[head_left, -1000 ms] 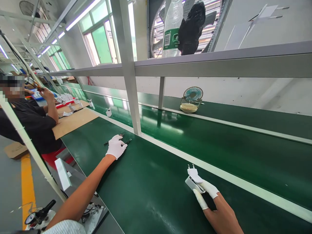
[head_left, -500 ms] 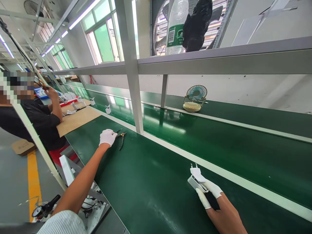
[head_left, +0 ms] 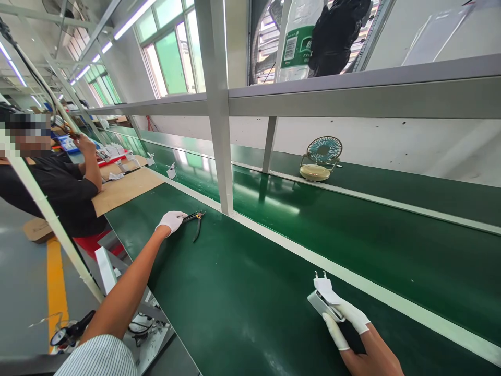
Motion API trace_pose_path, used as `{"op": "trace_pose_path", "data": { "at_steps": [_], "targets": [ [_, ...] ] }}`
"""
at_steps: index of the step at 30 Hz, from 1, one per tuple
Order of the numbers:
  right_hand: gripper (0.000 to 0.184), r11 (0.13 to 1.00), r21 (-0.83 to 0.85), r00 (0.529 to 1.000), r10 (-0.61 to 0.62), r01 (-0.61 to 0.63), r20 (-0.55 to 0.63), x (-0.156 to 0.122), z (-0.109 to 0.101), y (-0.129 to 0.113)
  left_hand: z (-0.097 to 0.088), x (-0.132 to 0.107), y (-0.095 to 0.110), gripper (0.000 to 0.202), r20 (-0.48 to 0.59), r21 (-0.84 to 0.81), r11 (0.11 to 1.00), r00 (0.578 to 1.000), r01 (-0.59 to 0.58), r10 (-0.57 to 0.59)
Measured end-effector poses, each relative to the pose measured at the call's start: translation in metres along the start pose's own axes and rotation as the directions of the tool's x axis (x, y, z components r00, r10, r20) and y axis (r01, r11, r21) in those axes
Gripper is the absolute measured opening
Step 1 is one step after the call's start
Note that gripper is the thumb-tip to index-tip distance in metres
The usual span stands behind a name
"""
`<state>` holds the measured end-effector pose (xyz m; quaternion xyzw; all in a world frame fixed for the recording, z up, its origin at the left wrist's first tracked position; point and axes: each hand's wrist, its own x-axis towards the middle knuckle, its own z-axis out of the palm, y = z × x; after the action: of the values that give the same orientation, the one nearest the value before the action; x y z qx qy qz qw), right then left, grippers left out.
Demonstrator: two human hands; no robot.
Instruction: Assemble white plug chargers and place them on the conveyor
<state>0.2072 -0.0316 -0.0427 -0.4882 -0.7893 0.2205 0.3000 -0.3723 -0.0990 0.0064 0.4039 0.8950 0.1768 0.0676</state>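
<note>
Right hand (head_left: 368, 344), with white coverings (head_left: 354, 317) on thumb and forefinger: pinched narrow on a pale plug unit (head_left: 325, 298). Located above the green worktop (head_left: 238, 292), right of centre, just short of the white strip (head_left: 293, 251). Two metal pins pointing up and away from the hand. Grey box-like part directly beneath the white pin piece (joined or merely held together: cannot tell).

Left hand (head_left: 171, 222), in a white glove: stretched far out over the left part of the worktop, well apart from the plug unit. Fingers drawn close together, tips at one handle of the dark pliers (head_left: 199, 224); clasped or only touching, cannot tell. Pliers lying on the worktop, handles spread, yellow near the pivot, one handle pointing back toward the near edge.

Beyond the white strip: glossy green surface (head_left: 332, 227), with a small white piece (head_left: 171, 171) resting farther left. Farther back, near the wall: small round fan (head_left: 324, 150) on a yellowish base.

Above: grey shelf (head_left: 352, 99), carrying a clear bottle (head_left: 297, 44) with green label, touching or nearly touching a black bundle (head_left: 340, 39). At far left: co-worker (head_left: 47, 196) in a black top, forearm raised beside a brown board (head_left: 127, 190).
</note>
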Motion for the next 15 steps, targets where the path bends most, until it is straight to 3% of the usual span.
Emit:
{"op": "trace_pose_path", "data": {
  "at_steps": [8,15],
  "targets": [
    [0.043,0.991,-0.028,0.992,-0.128,0.128,-0.013,0.004,-0.001,-0.003,-0.002,-0.003,0.004,0.032,-0.025,0.034,0.999,1.000,0.006,-0.005],
    [0.036,0.983,-0.039,0.979,-0.183,0.180,-0.089,0.003,-0.004,-0.028,-0.015,-0.016,0.026,0.035,-0.023,0.131,0.991,0.999,-0.022,0.025]
  ]
}}
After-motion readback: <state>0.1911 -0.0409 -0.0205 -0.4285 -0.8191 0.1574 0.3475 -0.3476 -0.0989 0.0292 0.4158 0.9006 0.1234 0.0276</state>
